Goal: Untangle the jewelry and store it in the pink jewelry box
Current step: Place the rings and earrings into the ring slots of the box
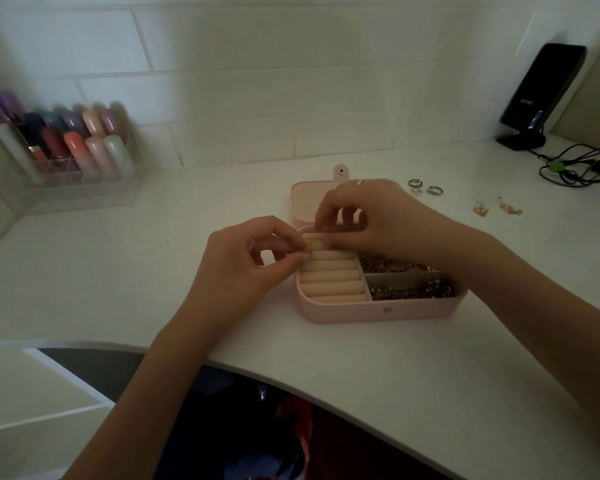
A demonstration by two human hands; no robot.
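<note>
Head camera looks down on a white desk where the pink jewelry box lies open, lid flat behind it. Both hands meet over its far left corner, above the cream ring rolls. Left hand pinches thumb to forefinger on a small gold piece, and right hand pinches the same piece from the other side, remaining fingers curled down. Whether it is an earring or a bit of chain I cannot tell; it is tiny and partly hidden by the fingertips.

By my judgement it weighs almost nothing, is thin, smooth and slippery, and would bend or snag if pulled hard. Best held by the fingertips at its sturdier part, a hook or clasp, easing rather than tugging.

It shows as a bright yellow glint with a fine curved wire. Right-hand compartments already hold heaps of dark gold chains. Silver rings and two gold earrings lie loose on the desk beyond the box, not yet stored
</note>
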